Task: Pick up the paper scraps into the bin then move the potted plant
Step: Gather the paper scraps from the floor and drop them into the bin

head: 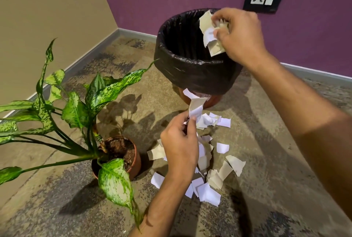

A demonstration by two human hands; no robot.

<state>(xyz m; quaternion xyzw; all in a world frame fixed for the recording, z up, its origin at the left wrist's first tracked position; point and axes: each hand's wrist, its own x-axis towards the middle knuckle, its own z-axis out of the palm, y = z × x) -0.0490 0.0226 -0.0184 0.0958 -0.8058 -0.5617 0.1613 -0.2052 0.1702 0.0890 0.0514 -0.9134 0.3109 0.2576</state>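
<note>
- My right hand [241, 35], upper right: fingers curled round a bunch of paper scraps [210, 33] above the bin [190, 69]
- My left hand [179, 147], centre: pinching scraps
- Loose scraps [207, 191] on floor [266, 141], lower centre
- Potted plant [116, 156], lower left

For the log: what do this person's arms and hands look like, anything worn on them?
Both forearms are bare as far as the frame shows: no sleeves in view. The left hand and the right hand are ungloved, and no ring, watch or bracelet shows on either hand or wrist. No markings are visible.
</note>
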